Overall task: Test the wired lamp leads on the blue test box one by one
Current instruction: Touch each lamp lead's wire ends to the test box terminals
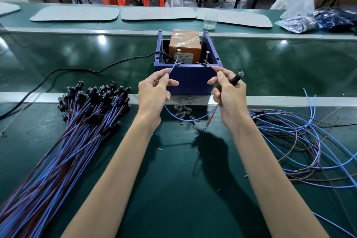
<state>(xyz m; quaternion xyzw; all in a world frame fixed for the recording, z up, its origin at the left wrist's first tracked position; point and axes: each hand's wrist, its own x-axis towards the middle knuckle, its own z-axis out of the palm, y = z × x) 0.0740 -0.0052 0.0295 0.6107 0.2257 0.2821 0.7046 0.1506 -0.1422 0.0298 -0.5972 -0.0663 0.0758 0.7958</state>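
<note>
From the head view, the blue test box (189, 80) sits on the green bench (173, 179), with an orange block (184, 44) inside it. Just in front of the box, the left hand (154, 92) pinches a blue lead (173, 68) whose tip reaches the box's left screw (178, 50); actual contact is hard to make out. The right hand (229, 92) pinches a brown lead (212, 68) toward the right screw (207, 52) and also grips the black lamp holder (236, 79), its body mostly hidden by fingers. Left of the box lies a bundle of leads (77, 131), cut off by the frame; right, loose wires (299, 141).
</note>
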